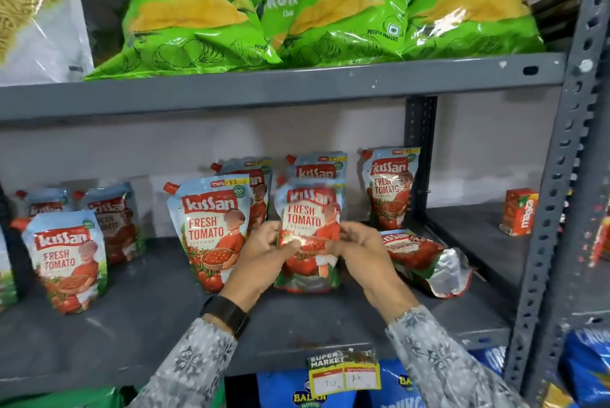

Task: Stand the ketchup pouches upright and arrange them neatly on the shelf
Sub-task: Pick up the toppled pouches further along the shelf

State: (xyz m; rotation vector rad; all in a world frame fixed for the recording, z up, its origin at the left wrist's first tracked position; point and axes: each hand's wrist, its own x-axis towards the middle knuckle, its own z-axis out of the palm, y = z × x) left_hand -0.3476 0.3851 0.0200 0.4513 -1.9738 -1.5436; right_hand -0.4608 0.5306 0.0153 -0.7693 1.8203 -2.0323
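The grey metal shelf (99, 335) lies bare along its front edge and at its far right, near the small orange juice carton (519, 211). A fallen red-and-silver ketchup pouch (425, 259) blocks the right-centre; standing ketchup pouches (211, 229) crowd the middle and left.

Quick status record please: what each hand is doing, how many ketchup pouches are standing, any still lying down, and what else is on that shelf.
left hand: grip on held ketchup pouch, left edge
right hand: grip on the same pouch, right edge
held pouch: upright, base on the grey shelf
other standing pouches: seven in view
fallen pouch: lying flat right of the hands, foil base showing
other item: red juice carton, far right
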